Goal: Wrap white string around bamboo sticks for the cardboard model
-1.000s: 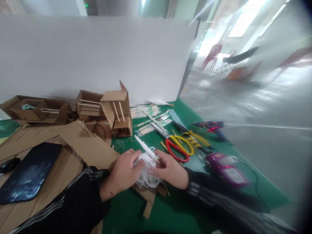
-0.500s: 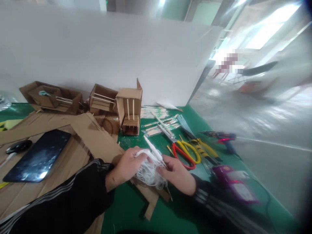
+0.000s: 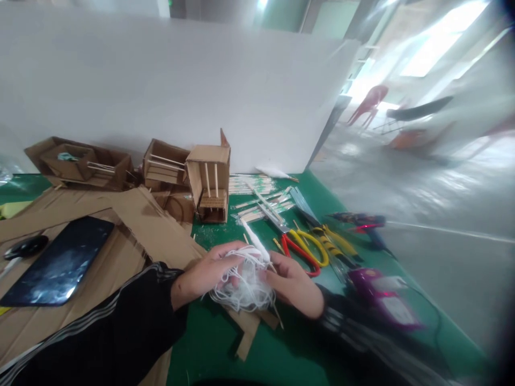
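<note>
A tangled bundle of white string sits between both my hands over the green table. My left hand grips the bundle from the left, fingers over its top. My right hand holds it from the right. A white stick-like piece pokes up and back out of the bundle. Both sleeves are black with grey stripes.
Red and yellow scissors and yellow-black pliers lie right of my hands, with a glue gun and a purple device beyond. Cardboard models stand behind, wooden sticks beside them. A dark tablet rests on cardboard sheets at left.
My hands stay on the string bundle and have loosened it, so its strands spread wider. The camera view shifted slightly.
</note>
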A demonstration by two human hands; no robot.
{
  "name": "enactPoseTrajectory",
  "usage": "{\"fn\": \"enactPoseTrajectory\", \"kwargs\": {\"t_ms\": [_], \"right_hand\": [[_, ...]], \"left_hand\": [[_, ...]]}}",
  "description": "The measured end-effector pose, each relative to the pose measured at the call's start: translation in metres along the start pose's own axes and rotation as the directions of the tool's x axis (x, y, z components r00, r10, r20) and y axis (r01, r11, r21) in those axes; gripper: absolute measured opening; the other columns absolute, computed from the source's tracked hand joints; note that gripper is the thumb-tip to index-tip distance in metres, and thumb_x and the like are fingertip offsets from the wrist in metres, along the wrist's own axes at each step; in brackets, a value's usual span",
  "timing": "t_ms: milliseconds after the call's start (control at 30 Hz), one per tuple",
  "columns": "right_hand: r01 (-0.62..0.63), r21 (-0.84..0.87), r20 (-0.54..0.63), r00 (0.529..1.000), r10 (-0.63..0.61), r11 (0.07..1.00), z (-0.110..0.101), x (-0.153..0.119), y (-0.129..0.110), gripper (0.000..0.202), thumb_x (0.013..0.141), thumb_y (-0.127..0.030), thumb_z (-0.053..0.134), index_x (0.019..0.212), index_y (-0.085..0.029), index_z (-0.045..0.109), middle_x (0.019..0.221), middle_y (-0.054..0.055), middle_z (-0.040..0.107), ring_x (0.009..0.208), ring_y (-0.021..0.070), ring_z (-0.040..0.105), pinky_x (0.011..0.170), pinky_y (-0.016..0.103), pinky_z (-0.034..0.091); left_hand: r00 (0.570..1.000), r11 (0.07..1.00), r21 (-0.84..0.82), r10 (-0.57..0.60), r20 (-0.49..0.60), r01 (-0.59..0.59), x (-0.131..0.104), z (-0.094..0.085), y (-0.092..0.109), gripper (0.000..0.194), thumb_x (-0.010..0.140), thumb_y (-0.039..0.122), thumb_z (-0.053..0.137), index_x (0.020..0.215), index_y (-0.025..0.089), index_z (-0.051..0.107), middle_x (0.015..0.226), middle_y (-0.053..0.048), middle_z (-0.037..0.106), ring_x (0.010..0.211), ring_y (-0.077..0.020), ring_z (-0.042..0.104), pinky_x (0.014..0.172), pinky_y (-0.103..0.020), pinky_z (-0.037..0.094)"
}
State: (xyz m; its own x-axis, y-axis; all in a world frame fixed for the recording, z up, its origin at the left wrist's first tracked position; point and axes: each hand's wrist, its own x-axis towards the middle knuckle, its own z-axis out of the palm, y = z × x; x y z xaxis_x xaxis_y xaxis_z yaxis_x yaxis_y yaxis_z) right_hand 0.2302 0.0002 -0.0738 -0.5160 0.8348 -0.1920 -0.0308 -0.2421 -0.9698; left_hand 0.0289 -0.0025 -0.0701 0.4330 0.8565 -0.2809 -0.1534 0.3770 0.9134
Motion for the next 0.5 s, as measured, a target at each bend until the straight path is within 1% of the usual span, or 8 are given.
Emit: {"fn": "enactPoseTrajectory", "kwargs": {"t_ms": [67,100,133,200,300,400,467,500], "right_hand": [[-0.031,0.048,-0.004,1.000,0.031,0.998,-0.0017,-0.0012,-0.0014,0.033,0.075,-0.041,0.071,0.090,-0.017,0.052,0.054,-0.008,0.049,0.037,0.0026,0.033,0.035,0.016,0.026],[-0.049,0.067,-0.003,0.999,0.049,0.997,-0.0025,-0.0017,-0.0024,0.033,0.076,-0.041,0.070,0.092,-0.018,0.051,0.049,-0.010,0.045,0.033,0.0016,0.027,0.031,0.015,0.021],[-0.063,0.085,0.000,0.998,0.063,0.994,-0.0032,-0.0021,-0.0032,0.033,0.077,-0.041,0.069,0.094,-0.019,0.051,0.045,-0.012,0.040,0.031,0.0011,0.022,0.030,0.014,0.017],[-0.079,0.117,0.014,0.997,0.077,0.990,-0.0041,-0.0022,-0.0037,0.032,0.078,-0.040,0.069,0.095,-0.019,0.051,0.041,-0.014,0.034,0.030,0.0008,0.018,0.028,0.013,0.014],[-0.101,0.138,0.045,0.994,0.096,0.985,-0.0041,-0.0008,-0.0011,0.033,0.076,-0.039,0.070,0.094,-0.019,0.052,0.041,-0.014,0.034,0.029,0.0006,0.017,0.026,0.012,0.015],[-0.115,0.126,0.051,0.993,0.110,0.985,-0.0027,0.0011,0.0021,0.034,0.074,-0.040,0.072,0.093,-0.016,0.056,0.041,-0.013,0.038,0.028,0.0009,0.022,0.026,0.013,0.017],[-0.116,0.125,0.026,0.993,0.114,0.985,-0.0014,0.0019,0.0021,0.036,0.073,-0.042,0.072,0.090,-0.014,0.058,0.041,-0.011,0.041,0.028,0.0013,0.025,0.026,0.014,0.018],[-0.116,0.126,0.011,0.993,0.115,0.985,-0.0007,0.0021,0.0014,0.036,0.072,-0.043,0.073,0.088,-0.014,0.059,0.040,-0.011,0.041,0.028,0.0014,0.026,0.027,0.014,0.018]], "left_hand": [[1.000,1.000,0.000,-0.007,0.005,0.007,0.0002,-0.0003,-0.0005,0.041,0.082,0.040,0.060,0.117,0.018,0.060,0.055,0.004,0.053,0.035,-0.0037,0.035,0.033,-0.015,0.021],[1.000,1.000,0.000,-0.017,0.007,0.017,0.0003,-0.0002,-0.0010,0.043,0.083,0.041,0.060,0.119,0.018,0.059,0.056,0.003,0.053,0.035,-0.0039,0.036,0.034,-0.015,0.021],[0.999,0.999,0.001,-0.033,0.009,0.033,0.0004,0.0001,-0.0016,0.045,0.083,0.041,0.060,0.121,0.018,0.058,0.056,0.003,0.053,0.036,-0.0043,0.037,0.034,-0.015,0.022],[0.998,0.998,0.011,-0.068,-0.001,0.068,-0.0001,0.0012,-0.0028,0.048,0.083,0.041,0.060,0.125,0.018,0.055,0.057,0.003,0.053,0.040,-0.0059,0.042,0.035,-0.015,0.024],[0.996,0.995,0.044,-0.091,0.003,0.091,-0.0024,0.0031,-0.0034,0.050,0.082,0.041,0.060,0.126,0.018,0.055,0.060,0.002,0.053,0.046,-0.0079,0.045,0.039,-0.016,0.029],[0.995,0.990,0.112,-0.090,0.037,0.086,-0.0059,0.0045,-0.0010,0.047,0.083,0.042,0.058,0.124,0.019,0.056,0.066,0.001,0.054,0.047,-0.0079,0.044,0.042,-0.018,0.032],[0.995,0.982,0.184,-0.052,0.081,0.036,-0.0085,0.0061,0.0020,0.042,0.083,0.042,0.058,0.119,0.019,0.058,0.073,-0.001,0.057,0.053,-0.0094,0.048,0.046,-0.019,0.036],[0.994,0.971,0.240,-0.009,0.107,-0.017,-0.0096,0.0074,0.0035,0.039,0.083,0.042,0.057,0.114,0.018,0.059,0.078,-0.002,0.058,0.058,-0.0109,0.051,0.050,-0.020,0.039]]}}
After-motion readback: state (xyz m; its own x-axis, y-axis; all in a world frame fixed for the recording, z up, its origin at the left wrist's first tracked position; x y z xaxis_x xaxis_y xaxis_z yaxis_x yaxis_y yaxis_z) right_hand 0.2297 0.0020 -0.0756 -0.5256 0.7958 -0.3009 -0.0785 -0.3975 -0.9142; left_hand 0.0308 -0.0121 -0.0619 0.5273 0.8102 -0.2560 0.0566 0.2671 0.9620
